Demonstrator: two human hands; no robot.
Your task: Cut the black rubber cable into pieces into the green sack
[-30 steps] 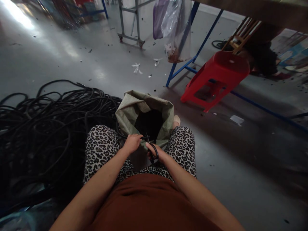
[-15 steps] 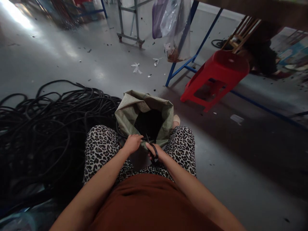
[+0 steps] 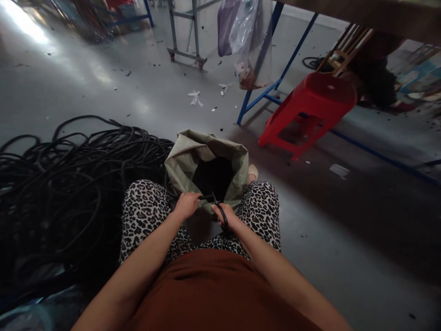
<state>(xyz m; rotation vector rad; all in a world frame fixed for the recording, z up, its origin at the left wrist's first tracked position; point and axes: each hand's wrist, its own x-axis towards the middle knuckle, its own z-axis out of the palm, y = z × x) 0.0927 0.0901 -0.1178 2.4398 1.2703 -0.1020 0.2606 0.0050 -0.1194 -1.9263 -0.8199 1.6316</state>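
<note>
Gripping cable (image 3: 206, 197) in closed left hand (image 3: 186, 205); right hand (image 3: 225, 216) fingers through scissors (image 3: 220, 210), just over sack (image 3: 206, 161). Blades near left fingers: nick risk; cut piece may miss sack.

Dim overall. Strong glare on the grey floor (image 3: 27, 27) at upper left, light entering from there. Cable pile (image 3: 62, 193) sinks into near-black shadow. Deep shade under the table at right. Wide-angle bending at edges; corners soft, slightly blurred.
</note>
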